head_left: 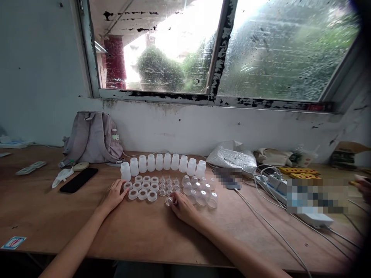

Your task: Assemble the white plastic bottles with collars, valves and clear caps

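Note:
My left hand [115, 195] rests on the table with its fingers stretched out, fingertips against the leftmost white screw rings [133, 194]. My right hand [182, 205] has its fingertips closed on the edge of a clear bottle teat [168, 201], at the front of a group of similar teats [169, 187]. Small frosted bottles [159, 162] stand upright in a curved row behind. To the right of the teats, clear dome caps [201, 197] stand in rows, a few partly behind my right hand.
A black phone [79, 180], a white crumpled wrapper [62, 177] and a grey backpack [89, 137] are at left. Toward the right lie a silvery plastic bag [232, 157], cables and a white power strip [313, 216]. Another person's hand [362, 187] shows at the right edge.

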Demonstrator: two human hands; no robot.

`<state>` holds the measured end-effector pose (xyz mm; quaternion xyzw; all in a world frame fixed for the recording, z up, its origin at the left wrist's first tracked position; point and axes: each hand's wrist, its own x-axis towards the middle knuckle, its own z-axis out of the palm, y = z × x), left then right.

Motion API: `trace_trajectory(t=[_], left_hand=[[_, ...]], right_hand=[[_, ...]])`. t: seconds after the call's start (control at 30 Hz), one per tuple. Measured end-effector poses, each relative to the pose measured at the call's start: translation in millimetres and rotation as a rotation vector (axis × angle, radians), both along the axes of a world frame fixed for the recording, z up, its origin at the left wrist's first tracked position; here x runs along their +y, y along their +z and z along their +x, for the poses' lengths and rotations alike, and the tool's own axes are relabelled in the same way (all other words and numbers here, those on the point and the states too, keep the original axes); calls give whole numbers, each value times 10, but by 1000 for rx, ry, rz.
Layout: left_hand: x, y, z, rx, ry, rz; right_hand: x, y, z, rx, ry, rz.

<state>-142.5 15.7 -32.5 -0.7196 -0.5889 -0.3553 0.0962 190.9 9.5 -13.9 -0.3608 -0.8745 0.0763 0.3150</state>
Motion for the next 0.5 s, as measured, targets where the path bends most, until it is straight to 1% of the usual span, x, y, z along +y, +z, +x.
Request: trace_trajectory(t=[0.2,0.33,0.4,0.5], left_hand=[[-5,23,3,-33,-28,23],[-1,13,-3,3,-61,3],[-5,15,1,7,-64,11],[-30,37,19,5,-65,39]], right_hand=[[72,12,-225,-36,39,1],[100,1,-338,-33,15,-2],[88,6,-328,-27,11,-3],[33,27,-207,-23,18,15]])
